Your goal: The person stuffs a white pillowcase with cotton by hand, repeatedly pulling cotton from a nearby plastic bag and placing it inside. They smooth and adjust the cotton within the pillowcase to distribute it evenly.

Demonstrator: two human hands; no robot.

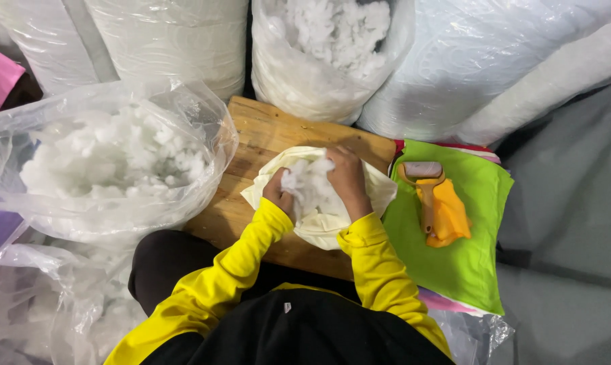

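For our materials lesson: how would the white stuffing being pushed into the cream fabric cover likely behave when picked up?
The white stuffing looks fluffy and clumped, so it is probably very light and squashes easily. Loose tufts likely pull apart rather than lift whole. The left hand and right hand press it into the cream fabric cover.

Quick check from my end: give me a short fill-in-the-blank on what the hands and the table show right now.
1. Both hands, left hand and right hand, press white stuffing into a ____ fabric cover.
2. The cover lies on a ____ board.
3. The brush rests on ____ cloth.

Missing words: cream; wooden; green
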